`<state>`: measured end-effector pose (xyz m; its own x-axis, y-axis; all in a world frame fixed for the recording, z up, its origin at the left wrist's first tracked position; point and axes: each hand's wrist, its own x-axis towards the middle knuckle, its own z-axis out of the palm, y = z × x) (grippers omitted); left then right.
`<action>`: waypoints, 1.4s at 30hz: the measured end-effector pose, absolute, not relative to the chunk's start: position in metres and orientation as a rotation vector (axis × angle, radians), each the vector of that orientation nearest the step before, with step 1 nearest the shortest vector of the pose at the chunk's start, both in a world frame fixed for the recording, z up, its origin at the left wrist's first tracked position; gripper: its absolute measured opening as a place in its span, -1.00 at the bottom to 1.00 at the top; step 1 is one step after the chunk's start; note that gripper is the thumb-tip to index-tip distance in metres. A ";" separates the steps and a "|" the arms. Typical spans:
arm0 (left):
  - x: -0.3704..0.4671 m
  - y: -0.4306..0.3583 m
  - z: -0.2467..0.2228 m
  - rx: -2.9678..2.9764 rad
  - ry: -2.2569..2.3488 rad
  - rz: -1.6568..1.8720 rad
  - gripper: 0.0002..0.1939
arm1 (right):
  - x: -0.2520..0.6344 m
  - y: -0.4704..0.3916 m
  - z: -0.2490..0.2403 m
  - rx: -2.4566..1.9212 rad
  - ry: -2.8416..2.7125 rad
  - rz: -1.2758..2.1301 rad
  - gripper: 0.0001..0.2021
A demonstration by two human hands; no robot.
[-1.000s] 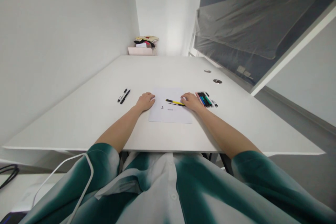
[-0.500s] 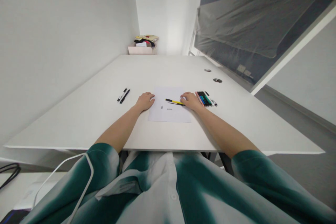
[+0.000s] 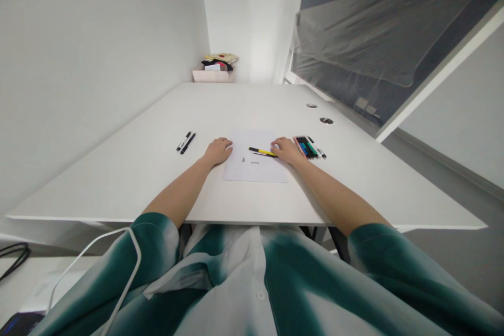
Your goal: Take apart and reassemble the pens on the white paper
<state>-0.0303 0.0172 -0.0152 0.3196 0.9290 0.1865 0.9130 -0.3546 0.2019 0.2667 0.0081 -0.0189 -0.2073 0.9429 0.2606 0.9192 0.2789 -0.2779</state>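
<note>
A white sheet of paper (image 3: 255, 174) lies on the table in front of me. My left hand (image 3: 218, 151) rests at its left edge, fingers stretched out and holding nothing. At the right edge lies my right hand (image 3: 286, 150), its fingers loosely extended over the border. A yellow and black pen (image 3: 260, 151) and a thin dark pen or pencil beneath it lie on the sheet, their right ends close to my right thumb. Two small dark marks or bits (image 3: 255, 163) show on the paper; I cannot tell which.
Two pens (image 3: 188, 143) lie to the left on the white table (image 3: 236, 105). Right of my right hand is a row of several coloured pens (image 3: 309, 147). A pink box (image 3: 212, 76) with items stands beyond the far edge. A white cable (image 3: 136, 252) crosses my left sleeve.
Both hands and the pens stay where they were. Only a very slight shift of the view shows.
</note>
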 end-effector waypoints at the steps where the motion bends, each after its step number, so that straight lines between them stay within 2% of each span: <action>1: -0.031 0.017 -0.016 2.506 1.748 0.417 -0.58 | 0.266 0.008 -0.019 -1.686 -2.179 0.087 -0.68; 30: -0.033 0.022 -0.022 2.522 1.718 0.435 -0.57 | 0.267 0.006 -0.018 -1.679 -2.172 0.129 -0.67; 36: -0.026 0.013 -0.015 2.499 1.675 0.657 -0.62 | 0.264 0.001 -0.014 -1.511 -2.118 0.130 -0.72; 42: 0.006 -0.012 -0.002 2.687 1.290 0.805 -0.80 | 0.240 -0.013 -0.008 -1.274 -2.310 0.058 -0.83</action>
<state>0.0057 -0.0120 -0.0023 0.5152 0.7409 0.4309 0.7129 -0.6495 0.2643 0.2396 -0.0128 -0.0076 -0.4385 0.8038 0.4021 0.7824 0.5615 -0.2693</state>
